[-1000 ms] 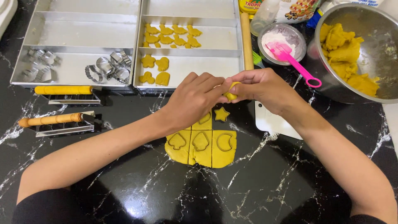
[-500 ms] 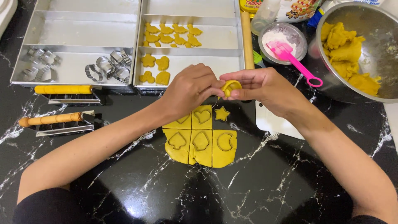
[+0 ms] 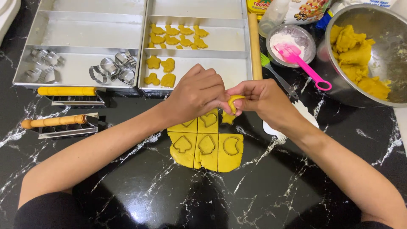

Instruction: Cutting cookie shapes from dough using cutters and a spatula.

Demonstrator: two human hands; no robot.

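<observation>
From the head view, your left hand (image 3: 199, 95) and right hand (image 3: 263, 99) meet fingertip to fingertip, both pinched shut on a curved strip of yellow dough (image 3: 234, 103). You hold it just above the scored dough sheet (image 3: 206, 146) and a star cutout (image 3: 228, 118) on the black marble counter (image 3: 296, 186).

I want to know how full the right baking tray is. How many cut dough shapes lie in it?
12: eight small ones in the right tray's middle compartment, four larger ones in its near compartment. The left hand may hide more.
</observation>
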